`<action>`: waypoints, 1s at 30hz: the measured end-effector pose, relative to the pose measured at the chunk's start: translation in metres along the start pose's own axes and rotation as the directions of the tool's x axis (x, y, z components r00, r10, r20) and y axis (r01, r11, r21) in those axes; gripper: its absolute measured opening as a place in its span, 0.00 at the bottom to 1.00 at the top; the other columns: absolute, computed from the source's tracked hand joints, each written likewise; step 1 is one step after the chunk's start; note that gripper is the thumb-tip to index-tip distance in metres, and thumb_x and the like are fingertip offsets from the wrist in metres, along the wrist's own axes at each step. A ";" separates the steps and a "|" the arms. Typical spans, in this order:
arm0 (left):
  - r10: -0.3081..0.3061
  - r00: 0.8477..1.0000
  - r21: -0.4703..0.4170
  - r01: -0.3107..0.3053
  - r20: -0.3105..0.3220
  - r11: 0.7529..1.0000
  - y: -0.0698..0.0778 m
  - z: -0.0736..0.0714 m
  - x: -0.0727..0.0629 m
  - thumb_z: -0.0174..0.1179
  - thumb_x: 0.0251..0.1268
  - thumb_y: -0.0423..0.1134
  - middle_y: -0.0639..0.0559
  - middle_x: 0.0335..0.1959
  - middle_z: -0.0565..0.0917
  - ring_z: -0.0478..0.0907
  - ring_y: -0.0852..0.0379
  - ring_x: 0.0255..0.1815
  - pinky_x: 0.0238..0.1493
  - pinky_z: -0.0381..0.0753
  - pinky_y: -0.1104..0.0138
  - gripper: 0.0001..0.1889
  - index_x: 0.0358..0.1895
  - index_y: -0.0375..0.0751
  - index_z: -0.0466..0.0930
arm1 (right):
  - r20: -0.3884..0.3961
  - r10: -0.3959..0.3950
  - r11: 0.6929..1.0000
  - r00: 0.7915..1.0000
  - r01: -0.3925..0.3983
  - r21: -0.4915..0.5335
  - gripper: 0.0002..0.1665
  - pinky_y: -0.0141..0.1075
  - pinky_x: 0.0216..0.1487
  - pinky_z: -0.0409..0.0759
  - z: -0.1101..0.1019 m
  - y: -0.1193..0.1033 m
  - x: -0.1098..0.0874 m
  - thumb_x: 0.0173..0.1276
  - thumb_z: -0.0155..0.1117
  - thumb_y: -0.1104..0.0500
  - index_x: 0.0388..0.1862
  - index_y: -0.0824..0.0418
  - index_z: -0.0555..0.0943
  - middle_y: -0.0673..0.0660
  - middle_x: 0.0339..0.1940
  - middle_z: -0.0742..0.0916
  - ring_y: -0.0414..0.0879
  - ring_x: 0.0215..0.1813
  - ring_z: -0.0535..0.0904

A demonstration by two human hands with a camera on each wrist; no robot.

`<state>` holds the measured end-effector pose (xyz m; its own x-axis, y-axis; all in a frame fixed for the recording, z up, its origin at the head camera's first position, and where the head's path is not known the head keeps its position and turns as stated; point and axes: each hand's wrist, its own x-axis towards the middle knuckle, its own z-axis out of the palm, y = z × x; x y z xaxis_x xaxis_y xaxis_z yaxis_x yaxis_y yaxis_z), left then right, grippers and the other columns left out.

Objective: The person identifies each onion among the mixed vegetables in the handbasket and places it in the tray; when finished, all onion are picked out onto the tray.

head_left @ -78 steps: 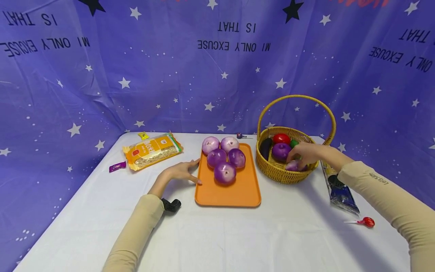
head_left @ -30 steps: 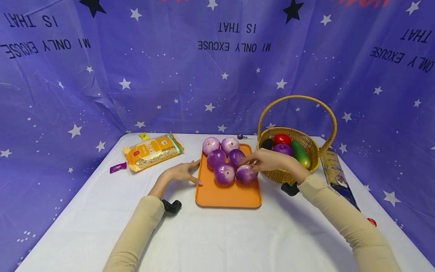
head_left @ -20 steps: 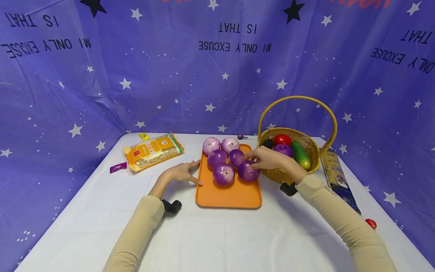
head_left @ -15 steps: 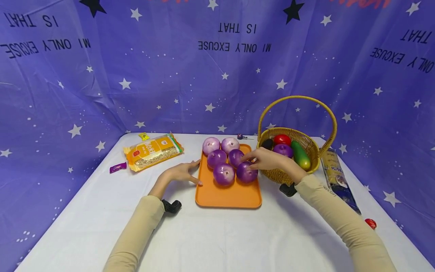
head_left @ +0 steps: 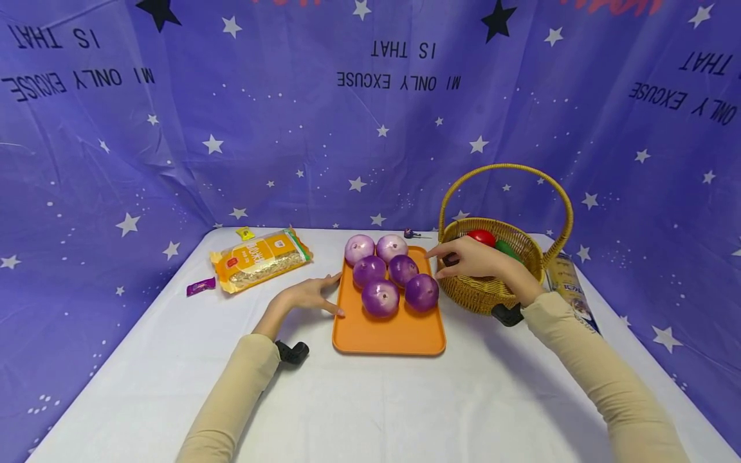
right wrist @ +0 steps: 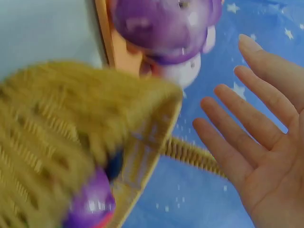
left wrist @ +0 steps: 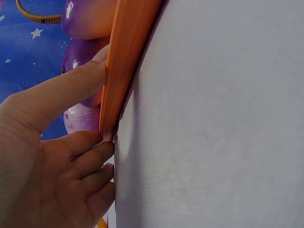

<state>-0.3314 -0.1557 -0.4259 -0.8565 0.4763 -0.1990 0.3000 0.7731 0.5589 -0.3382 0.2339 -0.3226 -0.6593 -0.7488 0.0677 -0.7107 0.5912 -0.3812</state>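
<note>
Several purple onions sit on an orange tray, among them one at its right side. My left hand rests at the tray's left edge; its thumb lies on the rim and the fingertips touch the edge near the cloth. My right hand hovers over the left side of the wicker basket, fingers extended and holding nothing. Inside the basket are a tomato, a green oblong thing, and a purple onion, which the right hand hides in the head view.
On the left lie an orange-and-yellow bag of oats, a purple-wrapped candy and a yellow one. A lollipop lies behind the tray. Right of the basket is a packaged bag, partly covered by the right sleeve.
My right hand carried an onion from the basket to the tray's right side, turned it, let go, and moved back right over the basket. The left hand stays put.
</note>
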 end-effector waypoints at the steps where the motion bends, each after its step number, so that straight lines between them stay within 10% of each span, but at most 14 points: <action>1: 0.001 1.000 0.002 -0.001 -0.001 1.000 0.000 0.000 0.000 0.71 0.47 0.62 0.37 0.76 0.51 0.50 0.37 0.74 0.73 0.48 0.46 0.56 0.77 0.48 0.49 | -0.005 0.010 1.000 1.000 -0.010 -0.004 0.27 0.49 0.52 0.81 -0.004 0.002 -0.002 0.62 0.71 0.55 0.60 0.60 0.80 0.59 0.53 0.85 0.55 0.53 0.81; 16: 0.000 1.000 0.008 0.000 -0.002 1.000 -0.001 -0.001 -0.001 0.70 0.47 0.63 0.37 0.76 0.51 0.50 0.37 0.74 0.73 0.48 0.46 0.56 0.77 0.48 0.49 | 0.025 0.228 0.961 0.973 -0.220 -0.168 0.26 0.53 0.53 0.78 -0.043 0.057 -0.016 0.58 0.73 0.61 0.56 0.65 0.81 0.65 0.51 0.84 0.62 0.52 0.79; 30: 0.004 1.000 0.009 -0.004 0.002 1.000 0.001 -0.001 -0.001 0.70 0.48 0.62 0.37 0.76 0.51 0.50 0.38 0.74 0.73 0.49 0.47 0.56 0.77 0.47 0.48 | 0.109 0.411 0.905 0.905 -0.390 -0.168 0.27 0.54 0.55 0.76 -0.045 0.082 -0.009 0.59 0.73 0.60 0.56 0.69 0.79 0.68 0.54 0.82 0.63 0.54 0.76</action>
<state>-0.3307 -0.1559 -0.4246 -0.8542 0.4805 -0.1985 0.3074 0.7747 0.5525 -0.4019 0.3026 -0.3131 -0.8618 -0.4679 -0.1960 -0.4273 0.8778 -0.2166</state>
